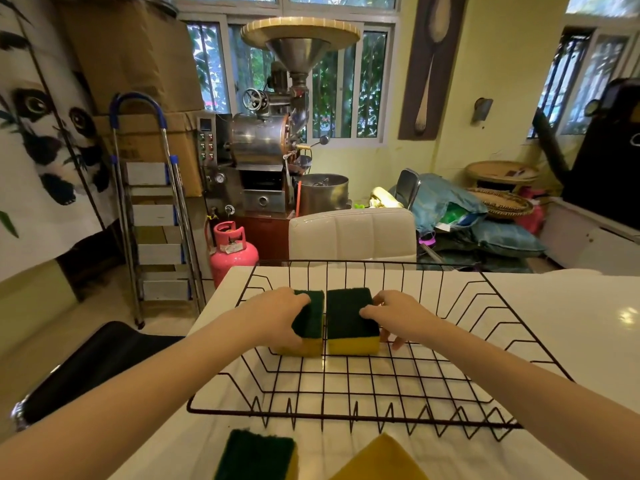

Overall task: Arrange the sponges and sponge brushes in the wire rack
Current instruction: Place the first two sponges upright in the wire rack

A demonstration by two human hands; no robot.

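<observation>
Hands point(277, 315) point(401, 317) on sponges point(349, 320) — inside rack point(381, 379)

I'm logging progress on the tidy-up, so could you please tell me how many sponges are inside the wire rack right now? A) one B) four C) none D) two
D: two sponges sit side by side in the wire rack, the left sponge under the left hand and the right sponge under the right hand; two more lie on the table outside it.
</observation>
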